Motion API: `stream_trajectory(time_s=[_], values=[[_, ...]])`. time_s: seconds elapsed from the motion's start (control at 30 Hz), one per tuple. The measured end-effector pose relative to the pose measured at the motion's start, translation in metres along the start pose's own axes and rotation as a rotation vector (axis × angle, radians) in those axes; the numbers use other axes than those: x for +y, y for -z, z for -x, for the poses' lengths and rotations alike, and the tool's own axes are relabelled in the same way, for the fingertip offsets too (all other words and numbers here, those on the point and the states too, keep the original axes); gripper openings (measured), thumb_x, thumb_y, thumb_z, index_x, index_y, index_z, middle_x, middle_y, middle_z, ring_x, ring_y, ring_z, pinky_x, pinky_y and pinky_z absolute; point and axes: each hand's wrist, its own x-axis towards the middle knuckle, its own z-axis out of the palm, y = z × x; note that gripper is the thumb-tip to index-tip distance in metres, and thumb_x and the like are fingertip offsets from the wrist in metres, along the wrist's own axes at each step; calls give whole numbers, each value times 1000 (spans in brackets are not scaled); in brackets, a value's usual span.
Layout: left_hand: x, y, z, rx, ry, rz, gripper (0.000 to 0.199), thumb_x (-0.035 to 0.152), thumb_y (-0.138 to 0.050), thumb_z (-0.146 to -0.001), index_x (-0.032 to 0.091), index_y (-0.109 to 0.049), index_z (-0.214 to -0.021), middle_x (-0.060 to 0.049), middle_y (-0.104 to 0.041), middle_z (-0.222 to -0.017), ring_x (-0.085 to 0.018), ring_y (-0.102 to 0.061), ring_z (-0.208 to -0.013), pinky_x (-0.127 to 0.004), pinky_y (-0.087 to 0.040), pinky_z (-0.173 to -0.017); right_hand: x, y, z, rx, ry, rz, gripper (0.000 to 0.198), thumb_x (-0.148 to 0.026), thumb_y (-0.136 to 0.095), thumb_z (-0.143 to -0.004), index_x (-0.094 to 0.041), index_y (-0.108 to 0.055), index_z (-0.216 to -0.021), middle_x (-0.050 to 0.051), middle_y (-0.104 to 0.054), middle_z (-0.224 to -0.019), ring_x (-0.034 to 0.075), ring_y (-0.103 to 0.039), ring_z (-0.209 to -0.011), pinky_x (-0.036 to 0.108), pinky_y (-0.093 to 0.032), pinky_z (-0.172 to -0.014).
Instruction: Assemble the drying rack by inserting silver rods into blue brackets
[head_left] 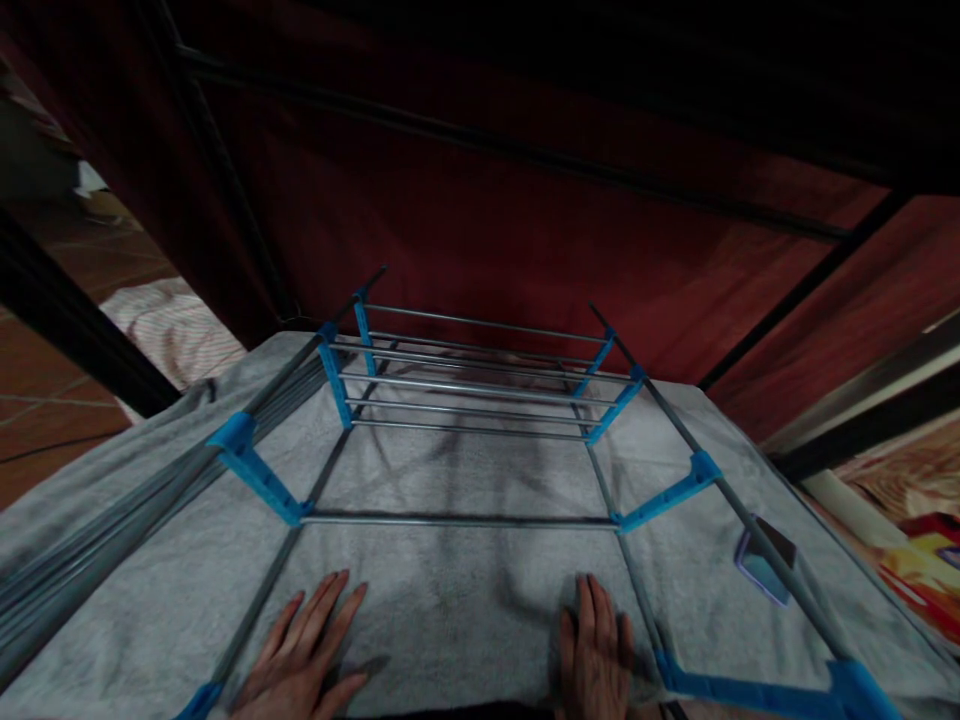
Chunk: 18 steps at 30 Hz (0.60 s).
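My left hand (300,655) lies palm down with fingers spread, near the lower left side of a metal rack frame. My right hand (596,650) is also palm down, fingers stretched out, beside the frame's right side. Neither holds anything. Both rest at or just over a grey cloth (457,480). Around and ahead of them stands the rack of grey tubes (457,521) joined by blue plastic brackets (262,480). Several crossbars (480,385) are fitted at its far end; a single bar spans the nearer part.
Loose metal rods (120,540) lie in a bundle on the left. A phone-like object with a purple edge (765,560) sits under the right tube. Behind hangs dark red fabric (480,230) on a black frame. A yellow and red packet (926,580) is at far right.
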Motion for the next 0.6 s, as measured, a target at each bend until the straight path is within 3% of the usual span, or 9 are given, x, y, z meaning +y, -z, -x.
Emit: stream_trajectory(time_s=[0.2, 0.43, 0.6], values=[[4, -2, 0, 31, 20, -49, 81, 74, -57, -85, 36, -43, -156, -8, -52, -156, -32, -55, -138, -50, -39, -118, 14, -12, 6, -15, 51, 56, 55, -41, -41, -102, -19, -49, -152, 19, -60, -143, 36, -60, -125, 62, -30, -115], [6, -6, -1, 15, 56, -63, 79, 78, -55, -84, 37, -50, -152, -6, -53, -155, -32, -56, -137, -50, -40, -117, 2, -5, 6, -60, -17, 43, 57, -38, -41, -102, -23, -43, -157, 18, -56, -148, 37, -57, -129, 67, -26, -116], [8, -4, -3, 62, 34, -92, 82, 76, -55, -85, 37, -42, -156, -6, -54, -154, -32, -58, -135, -47, -41, -114, -1, -6, 5, -65, -46, 34, 53, -36, -39, -101, -23, -52, -152, 18, -59, -145, 39, -57, -129, 68, -26, -114]])
